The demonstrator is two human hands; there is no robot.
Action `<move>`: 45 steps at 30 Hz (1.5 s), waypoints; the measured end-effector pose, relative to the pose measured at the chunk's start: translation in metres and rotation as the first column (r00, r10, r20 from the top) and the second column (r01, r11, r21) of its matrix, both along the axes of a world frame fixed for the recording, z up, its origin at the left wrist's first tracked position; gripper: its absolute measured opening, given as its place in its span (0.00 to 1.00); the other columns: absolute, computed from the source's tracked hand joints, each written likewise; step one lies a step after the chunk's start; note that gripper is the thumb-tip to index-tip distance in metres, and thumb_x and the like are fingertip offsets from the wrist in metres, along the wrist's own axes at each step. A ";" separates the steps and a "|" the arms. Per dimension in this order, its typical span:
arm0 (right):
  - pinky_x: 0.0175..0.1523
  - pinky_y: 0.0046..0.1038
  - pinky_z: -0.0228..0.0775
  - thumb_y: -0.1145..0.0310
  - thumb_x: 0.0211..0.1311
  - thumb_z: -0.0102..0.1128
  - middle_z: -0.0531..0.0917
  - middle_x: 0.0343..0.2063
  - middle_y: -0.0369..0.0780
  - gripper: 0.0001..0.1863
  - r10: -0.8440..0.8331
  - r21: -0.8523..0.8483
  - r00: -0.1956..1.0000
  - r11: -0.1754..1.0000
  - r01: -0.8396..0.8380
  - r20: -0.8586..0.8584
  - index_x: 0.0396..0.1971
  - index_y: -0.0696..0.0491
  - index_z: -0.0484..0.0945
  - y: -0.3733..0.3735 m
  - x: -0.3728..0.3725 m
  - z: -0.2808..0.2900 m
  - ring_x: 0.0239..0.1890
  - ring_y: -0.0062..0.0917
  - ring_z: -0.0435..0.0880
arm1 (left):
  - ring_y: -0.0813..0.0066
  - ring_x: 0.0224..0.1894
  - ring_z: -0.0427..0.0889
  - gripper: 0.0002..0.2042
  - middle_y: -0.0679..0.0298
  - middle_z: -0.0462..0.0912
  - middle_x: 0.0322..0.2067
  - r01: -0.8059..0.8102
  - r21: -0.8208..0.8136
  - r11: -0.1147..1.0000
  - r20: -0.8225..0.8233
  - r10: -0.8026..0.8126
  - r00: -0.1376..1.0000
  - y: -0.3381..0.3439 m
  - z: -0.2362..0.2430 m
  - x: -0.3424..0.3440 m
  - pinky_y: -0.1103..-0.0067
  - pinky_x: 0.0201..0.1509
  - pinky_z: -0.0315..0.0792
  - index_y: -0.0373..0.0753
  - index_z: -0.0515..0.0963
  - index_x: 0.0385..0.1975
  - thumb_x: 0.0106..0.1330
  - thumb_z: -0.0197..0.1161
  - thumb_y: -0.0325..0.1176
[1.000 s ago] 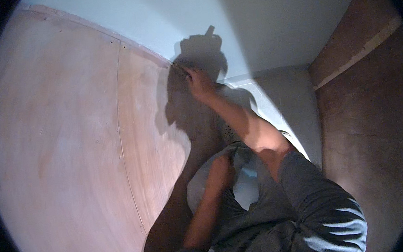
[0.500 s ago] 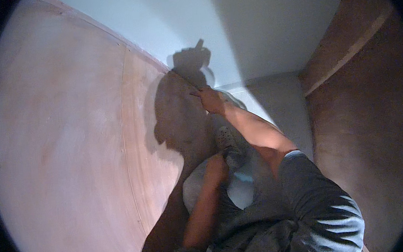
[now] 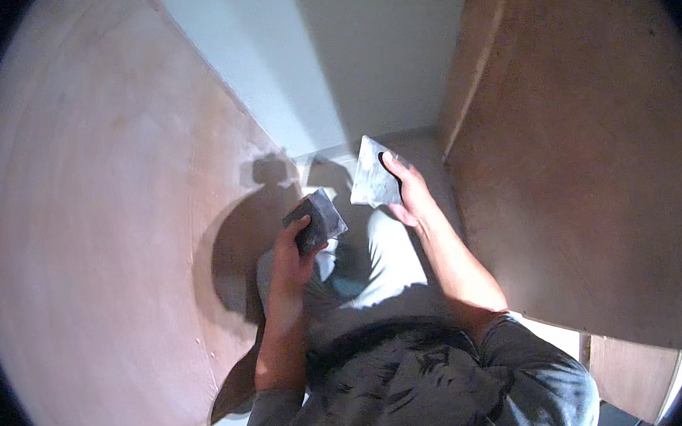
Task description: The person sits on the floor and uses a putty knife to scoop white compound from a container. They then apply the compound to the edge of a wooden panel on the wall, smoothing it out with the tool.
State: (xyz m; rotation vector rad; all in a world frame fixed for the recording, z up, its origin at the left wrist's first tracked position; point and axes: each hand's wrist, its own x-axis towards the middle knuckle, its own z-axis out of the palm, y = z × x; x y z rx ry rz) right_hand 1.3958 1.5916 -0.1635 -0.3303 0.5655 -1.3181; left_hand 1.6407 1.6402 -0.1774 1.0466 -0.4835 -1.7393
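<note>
My right hand (image 3: 413,195) is closed on a flat, squarish plate (image 3: 372,180), pale grey with whitish smears, its thumb pressed on the face. Lower and to the left, my left hand (image 3: 290,253) grips a dark, squarish flat piece (image 3: 319,221) with a shinier right side. I cannot make out the exact kind of either piece. Both are held up in front of my knees, apart from each other. The smeared reddish-brown wall panel (image 3: 125,222) is close to my left hand, not visibly touched by either hand.
A pale grey-blue wall (image 3: 393,57) stands ahead, meeting the left panel at a corner. On the right rises a darker brown panel (image 3: 570,171) with a light vertical strip (image 3: 482,50). My shadow (image 3: 240,257) falls on the left panel. Narrow floor lies between the panels.
My right hand has left the joint between panel and pale wall and now shows a pale plate. My left hand has risen with the dark piece. The view has turned.
</note>
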 end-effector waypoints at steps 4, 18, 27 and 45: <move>0.26 0.25 0.78 0.47 0.64 0.62 0.84 0.24 0.33 0.19 0.130 -0.029 0.985 0.991 -0.127 0.115 0.35 0.50 0.80 0.058 0.022 0.014 0.22 0.19 0.83 | 0.75 0.29 0.85 0.10 0.63 0.86 0.35 0.173 0.023 0.985 -0.369 -0.153 0.917 0.065 0.046 -0.027 0.82 0.26 0.79 0.36 0.78 0.44 0.67 0.60 0.33; 0.38 0.20 0.80 0.65 0.59 0.70 0.86 0.32 0.36 0.16 0.133 -0.058 0.869 0.982 -0.182 -0.476 0.43 0.59 0.81 0.156 -0.071 0.065 0.33 0.17 0.85 | 0.69 0.35 0.82 0.13 0.57 0.84 0.38 0.373 -0.052 0.926 -0.585 -0.331 0.740 0.062 0.080 -0.027 0.86 0.16 0.70 0.31 0.77 0.47 0.72 0.52 0.32; 0.58 0.25 0.71 0.73 0.54 0.70 0.83 0.43 0.36 0.25 -0.259 -0.266 0.797 0.955 0.129 -0.546 0.53 0.57 0.75 0.273 -0.105 0.098 0.48 0.19 0.81 | 0.81 0.31 0.67 0.22 0.65 0.71 0.32 0.645 -0.258 0.719 -0.514 -0.668 0.539 0.064 0.065 -0.064 0.87 0.26 0.67 0.34 0.60 0.66 0.76 0.47 0.33; 0.61 0.26 0.66 0.72 0.69 0.57 0.76 0.55 0.42 0.27 -0.775 -0.616 0.477 0.625 0.480 -0.414 0.65 0.61 0.63 0.216 -0.019 0.084 0.55 0.23 0.76 | 0.68 0.44 0.85 0.19 0.65 0.84 0.45 0.203 -0.048 0.978 -0.047 -0.205 0.978 0.135 0.128 -0.119 0.75 0.40 0.77 0.42 0.74 0.54 0.72 0.57 0.48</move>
